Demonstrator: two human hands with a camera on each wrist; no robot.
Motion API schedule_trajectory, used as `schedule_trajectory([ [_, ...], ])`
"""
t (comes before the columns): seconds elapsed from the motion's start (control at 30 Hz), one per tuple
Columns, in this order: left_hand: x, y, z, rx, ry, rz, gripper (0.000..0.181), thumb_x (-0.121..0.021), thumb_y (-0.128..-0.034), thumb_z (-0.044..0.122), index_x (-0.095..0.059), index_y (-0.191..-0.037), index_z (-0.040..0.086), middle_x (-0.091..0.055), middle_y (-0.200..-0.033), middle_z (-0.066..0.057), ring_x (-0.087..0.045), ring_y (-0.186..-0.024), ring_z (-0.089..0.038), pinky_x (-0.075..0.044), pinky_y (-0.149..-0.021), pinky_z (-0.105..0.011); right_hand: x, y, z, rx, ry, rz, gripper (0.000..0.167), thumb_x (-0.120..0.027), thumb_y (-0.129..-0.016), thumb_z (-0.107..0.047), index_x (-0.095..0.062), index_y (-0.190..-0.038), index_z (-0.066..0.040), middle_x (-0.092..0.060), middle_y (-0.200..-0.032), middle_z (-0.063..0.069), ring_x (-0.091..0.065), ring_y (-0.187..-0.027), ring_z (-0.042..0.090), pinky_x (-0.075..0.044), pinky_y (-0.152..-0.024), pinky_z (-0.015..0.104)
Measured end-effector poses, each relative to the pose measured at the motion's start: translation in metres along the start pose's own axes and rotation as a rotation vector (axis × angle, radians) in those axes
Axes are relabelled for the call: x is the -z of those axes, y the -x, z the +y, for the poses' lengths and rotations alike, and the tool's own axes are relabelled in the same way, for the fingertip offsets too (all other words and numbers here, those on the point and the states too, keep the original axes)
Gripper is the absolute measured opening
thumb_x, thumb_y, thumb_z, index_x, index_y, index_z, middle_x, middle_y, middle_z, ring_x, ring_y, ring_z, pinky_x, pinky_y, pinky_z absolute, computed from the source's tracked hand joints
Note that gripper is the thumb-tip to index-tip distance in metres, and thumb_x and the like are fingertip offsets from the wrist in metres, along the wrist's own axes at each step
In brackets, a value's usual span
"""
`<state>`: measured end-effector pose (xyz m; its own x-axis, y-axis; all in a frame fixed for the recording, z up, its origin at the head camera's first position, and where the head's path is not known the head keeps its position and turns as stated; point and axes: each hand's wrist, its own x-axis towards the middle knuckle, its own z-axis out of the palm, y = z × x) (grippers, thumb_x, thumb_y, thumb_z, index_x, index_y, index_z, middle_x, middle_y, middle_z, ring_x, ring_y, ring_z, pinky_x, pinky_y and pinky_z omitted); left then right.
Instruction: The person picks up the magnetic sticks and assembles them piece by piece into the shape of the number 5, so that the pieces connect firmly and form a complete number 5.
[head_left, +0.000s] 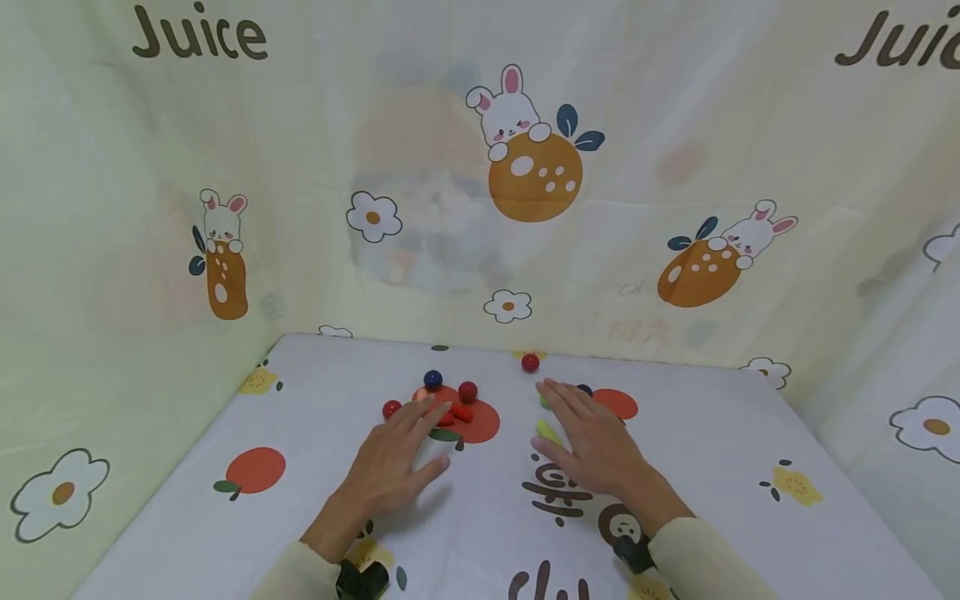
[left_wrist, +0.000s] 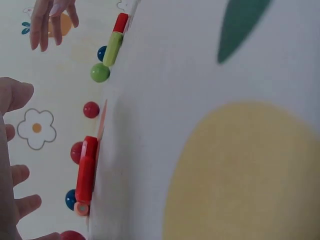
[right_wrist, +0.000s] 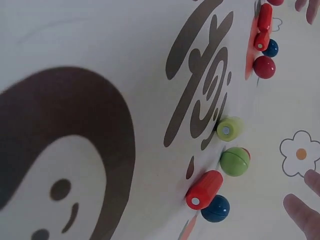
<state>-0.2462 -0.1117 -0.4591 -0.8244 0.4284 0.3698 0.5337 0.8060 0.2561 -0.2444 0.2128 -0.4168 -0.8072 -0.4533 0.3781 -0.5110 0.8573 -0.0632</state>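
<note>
My left hand [head_left: 393,462], fingers spread, is above the cloth by the left cluster and holds nothing. Near its fingertips are a red ball [head_left: 392,409], a blue ball [head_left: 432,380], a darker red ball [head_left: 468,392] and short red rods [head_left: 462,412]. A light orange piece [left_wrist: 81,208] shows beside a red rod in the left wrist view. My right hand [head_left: 600,446] also has extended fingers and nothing in its grasp. It partly hides a green ball [right_wrist: 235,161], a yellow-green rod [head_left: 547,431], a red rod [right_wrist: 205,190] and another blue ball [right_wrist: 216,208].
A lone red ball [head_left: 530,362] lies near the back of the table between the two clusters. The white tablecloth [head_left: 480,517] carries printed fruit and lettering. Behind it hangs a cream curtain [head_left: 435,275] with rabbits and flowers.
</note>
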Motion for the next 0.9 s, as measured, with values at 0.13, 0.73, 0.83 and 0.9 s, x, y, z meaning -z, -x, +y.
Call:
schedule_trajectory([
  [0.13, -0.002, -0.003, -0.005, 0.025, -0.002, 0.021, 0.074, -0.061, -0.0928, 0.051, -0.035, -0.159, 0.028, -0.037, -0.162, -0.004, -0.036, -0.147, -0.027, -0.044, -0.104, -0.060, -0.004, -0.004, 0.001, -0.013, 0.011, -0.035, 0.081, -0.065, -0.093, -0.052, -0.035, -0.158, -0.013, -0.039, -0.161, 0.009, -0.038, -0.146, 0.032, -0.043, -0.109, 0.056],
  [0.73, -0.002, -0.019, -0.039, 0.192, -0.048, -0.060, 0.071, -0.057, -0.0958, 0.052, -0.039, -0.157, 0.023, -0.035, -0.163, -0.011, -0.033, -0.148, -0.036, -0.038, -0.109, -0.065, -0.015, -0.021, 0.010, -0.017, 0.121, -0.164, 0.080, -0.062, -0.095, -0.054, -0.035, -0.158, -0.013, -0.040, -0.160, 0.010, -0.038, -0.146, 0.034, -0.040, -0.112, 0.056],
  [0.83, -0.005, -0.018, -0.047, 0.216, 0.007, -0.067, 0.070, -0.057, -0.0964, 0.050, -0.037, -0.158, 0.022, -0.034, -0.163, -0.011, -0.032, -0.149, -0.036, -0.036, -0.110, -0.068, -0.019, -0.022, 0.012, -0.022, 0.116, -0.168, 0.080, -0.063, -0.095, -0.052, -0.036, -0.158, -0.012, -0.042, -0.159, 0.011, -0.039, -0.146, 0.034, -0.040, -0.112, 0.056],
  [0.9, -0.006, -0.019, -0.051, 0.236, 0.058, -0.080, 0.070, -0.057, -0.0968, 0.047, -0.036, -0.158, 0.022, -0.033, -0.164, -0.012, -0.030, -0.149, -0.036, -0.033, -0.111, -0.068, -0.021, -0.023, 0.014, -0.039, 0.109, -0.169, 0.079, -0.064, -0.095, -0.051, -0.037, -0.157, -0.011, -0.042, -0.159, 0.011, -0.039, -0.145, 0.034, -0.040, -0.112, 0.055],
])
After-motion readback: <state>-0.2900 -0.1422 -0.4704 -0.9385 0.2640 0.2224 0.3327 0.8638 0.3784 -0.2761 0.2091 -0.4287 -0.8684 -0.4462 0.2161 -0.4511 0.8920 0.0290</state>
